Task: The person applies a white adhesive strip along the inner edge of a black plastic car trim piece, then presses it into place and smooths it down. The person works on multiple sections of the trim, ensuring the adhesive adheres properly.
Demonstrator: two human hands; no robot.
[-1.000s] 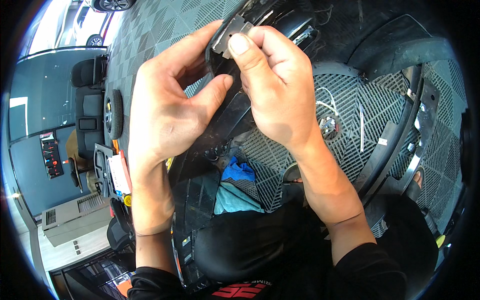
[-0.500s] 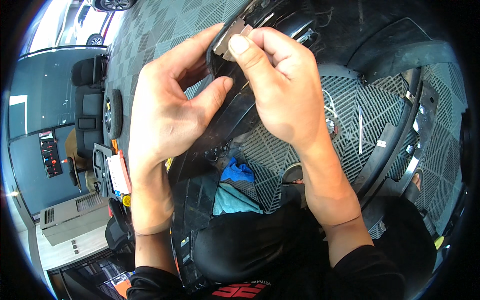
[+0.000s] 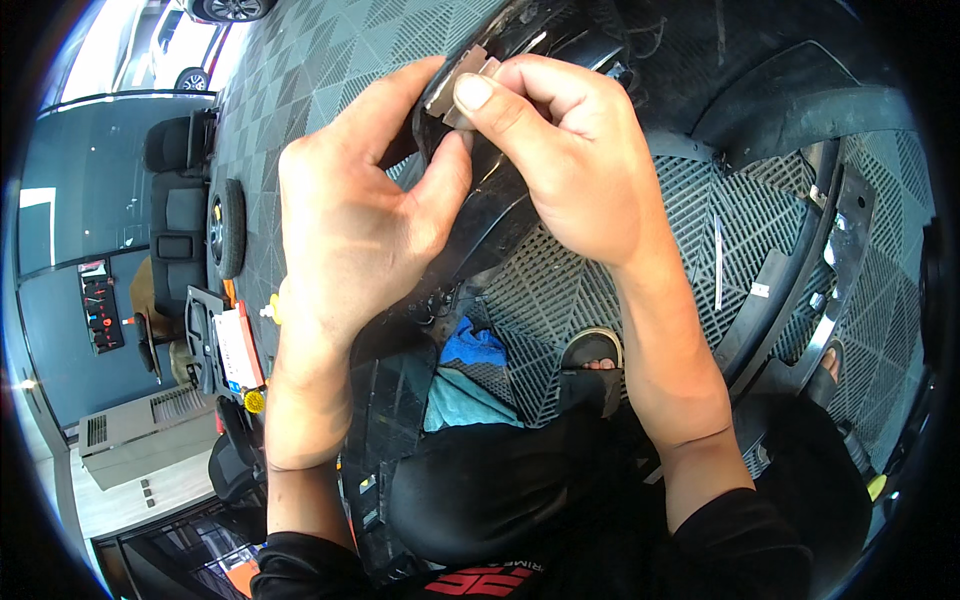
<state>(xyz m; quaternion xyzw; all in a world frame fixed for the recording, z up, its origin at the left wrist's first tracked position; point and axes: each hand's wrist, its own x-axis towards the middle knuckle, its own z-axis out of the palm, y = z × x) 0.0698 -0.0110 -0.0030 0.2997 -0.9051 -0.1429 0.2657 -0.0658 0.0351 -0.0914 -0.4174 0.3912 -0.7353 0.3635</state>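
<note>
A big black plastic car bumper (image 3: 690, 60) reaches across the top of the head view. At its near left edge lies a small, thin, grey-brown plate (image 3: 462, 84) with notched edges, perhaps metal. My right hand (image 3: 580, 160) pinches this plate between thumb and curled index finger, against the bumper edge. My left hand (image 3: 365, 220) grips that same edge, its fingers going behind and mostly hidden. The left thumb is raised on the near side, its tip just below the plate.
Blue cloth (image 3: 474, 343) and teal cloth (image 3: 470, 402) lie below the bumper. A long black trim piece (image 3: 765, 310) curves along the right, over grid floor tiles (image 3: 680, 290). My sandalled foot (image 3: 597, 352) shows between. Car seats (image 3: 178, 210) and a spare wheel (image 3: 230, 228) stand left.
My left thumb has moved up to the plate's lower end. The right hand keeps its pinch, with its forearm shifted slightly right. More of the sandalled foot shows.
</note>
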